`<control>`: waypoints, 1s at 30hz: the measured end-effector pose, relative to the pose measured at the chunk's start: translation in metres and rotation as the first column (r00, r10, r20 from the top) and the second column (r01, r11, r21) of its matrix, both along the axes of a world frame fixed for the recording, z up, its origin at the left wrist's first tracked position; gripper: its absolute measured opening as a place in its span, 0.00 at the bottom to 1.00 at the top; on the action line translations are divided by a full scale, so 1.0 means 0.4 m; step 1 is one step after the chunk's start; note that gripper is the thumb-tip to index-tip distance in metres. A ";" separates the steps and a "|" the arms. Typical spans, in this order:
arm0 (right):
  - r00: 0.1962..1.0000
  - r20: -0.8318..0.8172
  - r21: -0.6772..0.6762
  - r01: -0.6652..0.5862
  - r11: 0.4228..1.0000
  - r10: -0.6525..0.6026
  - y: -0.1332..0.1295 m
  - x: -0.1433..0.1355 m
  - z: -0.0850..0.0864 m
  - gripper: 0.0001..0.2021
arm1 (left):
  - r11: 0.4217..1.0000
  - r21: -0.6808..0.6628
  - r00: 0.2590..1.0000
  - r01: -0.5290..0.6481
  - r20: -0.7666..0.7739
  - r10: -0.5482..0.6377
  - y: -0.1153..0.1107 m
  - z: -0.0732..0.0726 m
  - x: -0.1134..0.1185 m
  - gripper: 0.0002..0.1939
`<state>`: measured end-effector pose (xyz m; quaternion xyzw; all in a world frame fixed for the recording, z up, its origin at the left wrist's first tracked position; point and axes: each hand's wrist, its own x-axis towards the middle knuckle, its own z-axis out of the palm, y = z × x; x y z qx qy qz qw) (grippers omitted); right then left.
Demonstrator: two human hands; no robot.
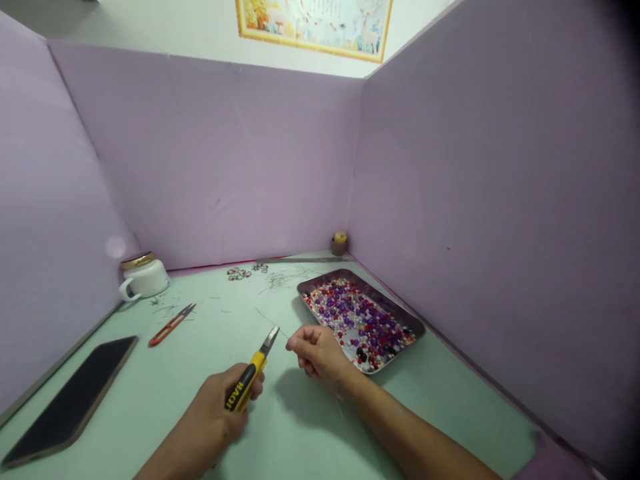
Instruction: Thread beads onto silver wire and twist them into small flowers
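Pliers (249, 381), black and yellow at the grip and silver metal at the nose, fill the left hand (217, 405), fingers wrapped round the handles; over in the right hand (320, 357), thumb and forefinger pinch a thin straight metal wire (265, 317). And here's the meeting point: the pliers' long axis slants forward and rightward out of the left fist, the wire runs forward and leftward from the right fingertips, and the two cross at the nose, just ahead of the hands. The right fingertips are nearer that crossing; whether the jaws grip the wire, I cannot tell! Right beside the right hand, beyond it, a shallow silver metal tray (373, 293) of round purple, red, white and black beads (363, 317). Further ahead on the mint-green worktop (165, 400), loose wire lengths (280, 279) and small beaded rings (239, 274). Out left of the left hand, red-handled metal snips (170, 329), then a flat black phone (75, 400).
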<state>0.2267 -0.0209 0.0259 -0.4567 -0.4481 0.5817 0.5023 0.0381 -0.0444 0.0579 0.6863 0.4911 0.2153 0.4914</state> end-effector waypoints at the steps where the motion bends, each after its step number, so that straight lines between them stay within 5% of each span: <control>1: 1.000 -0.003 0.006 0.000 1.000 0.000 0.000 -0.001 -0.001 0.08 | 1.000 0.011 1.000 0.000 -0.011 0.001 0.000 -0.001 0.001 0.14; 6: 0.994 -0.110 -0.033 -0.020 0.999 0.016 0.002 -0.004 -0.007 0.08 | 0.992 0.121 0.998 -0.021 -0.055 0.028 -0.006 0.007 0.012 0.14; 10: 0.962 -0.271 -0.091 -0.072 0.993 0.045 -0.001 -0.004 -0.002 0.09 | 1.000 0.006 1.000 0.000 0.012 0.000 0.001 0.010 0.004 0.14; 17: 0.899 -0.431 -0.170 -0.160 0.972 0.073 -0.006 0.006 0.014 0.10 | 0.996 -0.021 0.996 -0.082 0.036 0.083 0.043 -0.050 -0.029 0.20; 25: 0.857 -0.502 -0.208 -0.248 0.946 0.114 -0.007 0.007 0.014 0.10 | 0.998 0.055 0.996 0.042 -0.078 -0.038 -0.014 0.033 0.009 0.19; 30: 0.841 -0.526 -0.211 -0.276 0.938 0.129 -0.007 0.012 0.016 0.10 | 0.995 0.077 0.994 0.062 -0.098 -0.054 -0.020 0.032 0.018 0.18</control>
